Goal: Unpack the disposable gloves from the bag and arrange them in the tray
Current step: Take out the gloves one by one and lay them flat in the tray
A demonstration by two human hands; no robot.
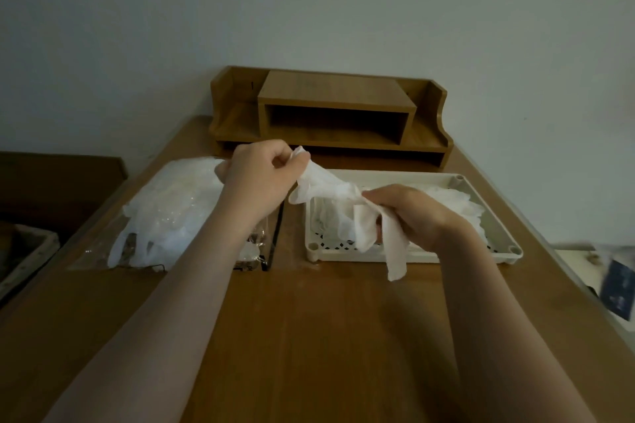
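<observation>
A white disposable glove [331, 187] is stretched between both hands above the left end of the tray. My left hand [263, 170] pinches its cuff end, raised over the table. Lower down, my right hand [410, 213] grips the glove's finger end, and loose fingers of the glove hang below it. The cream perforated tray [481, 256] lies on the right of the table, with several white gloves [457, 201] piled in it. A clear plastic bag [171, 213] holding more gloves lies on the left, behind my left forearm.
A wooden desk organiser [330, 113] with an open shelf stands against the wall behind the tray. The wooden table [326, 336] stretches toward me. A dark blue packet [618, 288] lies beyond the right edge, and dark furniture [51, 189] stands at the left.
</observation>
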